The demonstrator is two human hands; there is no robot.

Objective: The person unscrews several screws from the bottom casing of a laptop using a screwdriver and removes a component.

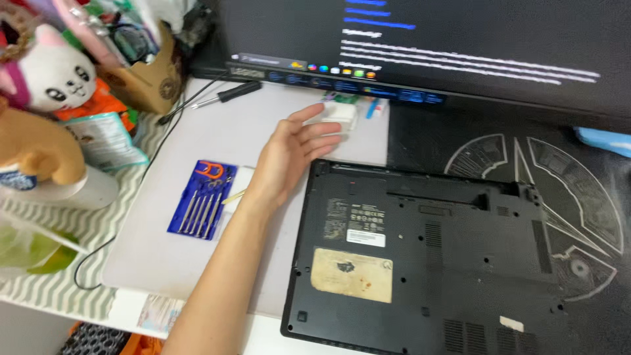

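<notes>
My left hand [289, 154] reaches over the white desk mat [197, 138], palm up, fingers apart, holding nothing. Its fingertips are close to a small white box [338, 115] near the monitor base. A black laptop [427, 263] lies upside down just right of my forearm, its underside showing labels and vents. A blue case of small screwdrivers [202, 199] lies open to the left of my wrist. My right hand is out of view.
A black-handled screwdriver [227, 94] lies at the back of the mat. A large monitor [420, 46] stands behind. Plush toys [46, 79] and a cardboard box [148, 79] crowd the left. A dark patterned mat [578, 197] covers the right.
</notes>
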